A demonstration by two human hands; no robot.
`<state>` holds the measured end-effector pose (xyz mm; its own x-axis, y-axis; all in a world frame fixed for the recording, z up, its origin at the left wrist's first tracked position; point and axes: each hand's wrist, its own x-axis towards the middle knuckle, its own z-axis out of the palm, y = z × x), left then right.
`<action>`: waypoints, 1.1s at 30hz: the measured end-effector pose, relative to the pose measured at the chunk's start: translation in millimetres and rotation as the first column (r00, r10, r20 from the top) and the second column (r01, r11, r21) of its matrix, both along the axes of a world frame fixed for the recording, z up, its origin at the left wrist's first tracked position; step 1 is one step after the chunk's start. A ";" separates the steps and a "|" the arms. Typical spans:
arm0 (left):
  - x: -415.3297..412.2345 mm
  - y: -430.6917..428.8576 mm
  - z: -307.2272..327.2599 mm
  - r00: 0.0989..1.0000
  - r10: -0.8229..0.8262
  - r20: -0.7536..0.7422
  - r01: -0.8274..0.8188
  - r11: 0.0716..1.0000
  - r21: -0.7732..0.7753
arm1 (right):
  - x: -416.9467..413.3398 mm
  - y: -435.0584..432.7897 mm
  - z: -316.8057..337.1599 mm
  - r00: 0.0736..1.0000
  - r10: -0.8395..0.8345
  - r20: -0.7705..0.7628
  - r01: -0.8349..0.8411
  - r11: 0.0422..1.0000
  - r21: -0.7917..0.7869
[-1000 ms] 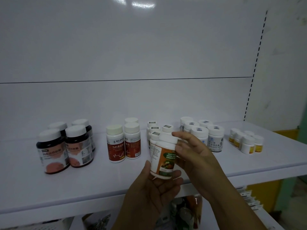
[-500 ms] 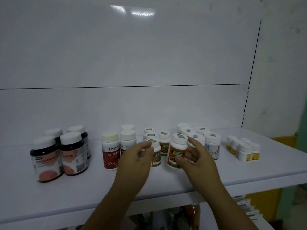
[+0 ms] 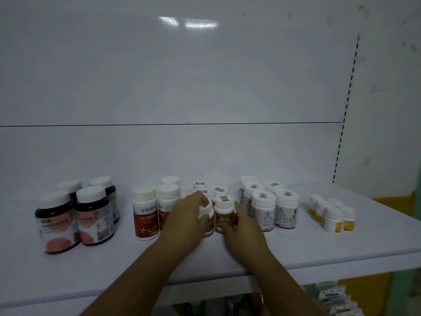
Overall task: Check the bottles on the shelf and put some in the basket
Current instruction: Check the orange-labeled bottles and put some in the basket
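Note:
On the white shelf (image 3: 296, 252) stand several groups of white-capped bottles. My right hand (image 3: 243, 229) holds an orange-labelled bottle (image 3: 224, 210) that stands upright on the shelf, with the thumb in front and the fingers on its right side. Just left of it, my left hand (image 3: 184, 222) grips a similar small bottle (image 3: 207, 213); the fingers curl over its cap and hide most of it. More bottles of that kind (image 3: 219, 192) stand behind. No basket is in view.
Dark jars (image 3: 57, 224) stand at the left and red-labelled white bottles (image 3: 145, 215) beside my left hand. Blue-labelled white bottles (image 3: 284, 208) are right of my right hand, small yellow-labelled bottles (image 3: 332, 218) at the far right. Boxed goods (image 3: 337, 299) lie on a lower shelf.
A second ago both hands held the orange-labelled bottle up in front of the shelf. It now stands on the shelf, and my left hand has moved onto the neighbouring bottle.

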<state>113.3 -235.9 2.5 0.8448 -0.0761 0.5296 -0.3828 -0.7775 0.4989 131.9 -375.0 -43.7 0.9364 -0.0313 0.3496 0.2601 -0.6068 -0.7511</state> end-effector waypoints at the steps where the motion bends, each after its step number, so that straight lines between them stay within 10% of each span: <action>1: -1.5 -0.3 1.5 1.000 0.004 0.002 -0.004 1.000 0.022 | -1.2 -0.6 1.2 1.000 -0.007 -0.021 0.007 1.000 0.012; 4: -7.1 4.7 6.6 1.000 -0.026 -0.002 0.026 1.000 -0.010 | -21.1 -0.8 4.8 0.993 -0.114 0.013 0.112 0.991 0.072; 7: -20.6 16.8 27.3 0.996 -0.084 -0.032 0.070 0.948 -0.310 | -60.0 3.3 14.8 0.949 -0.173 0.265 0.081 0.942 0.326; 9: -32.8 22.4 43.4 0.985 -0.163 -0.055 0.113 0.856 -0.504 | -71.0 8.9 26.7 0.985 -0.042 0.169 -0.040 0.888 0.459; 13: -53.0 19.4 52.6 0.961 -0.268 -0.073 0.149 0.720 -0.678 | -72.7 19.9 47.9 0.773 0.570 -0.279 -0.011 0.452 0.892; 18: -60.4 19.0 44.5 0.971 -0.226 -0.081 0.121 0.753 -0.647 | -74.5 22.3 38.2 0.635 0.772 -0.027 0.075 -0.028 0.997; 24: -71.6 27.6 44.9 0.963 -0.267 -0.040 0.195 0.790 -0.582 | -81.4 28.2 38.7 0.642 0.764 0.057 0.013 -0.086 0.996; 29: -75.1 30.5 45.9 0.967 -0.251 0.050 0.217 0.697 -0.683 | -85.7 29.5 40.9 0.568 0.816 -0.105 0.009 0.122 0.993; 33: -78.2 30.8 42.8 0.955 -0.292 0.042 0.236 0.672 -0.702 | -88.9 26.0 38.9 0.597 0.802 -0.010 -0.129 0.108 0.986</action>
<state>35.0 -205.1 45.2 0.8830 0.0623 0.4652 -0.4609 -0.0711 0.8846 42.9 -349.0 -4.8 0.8400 0.5423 0.0186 -0.3609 0.5840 -0.7271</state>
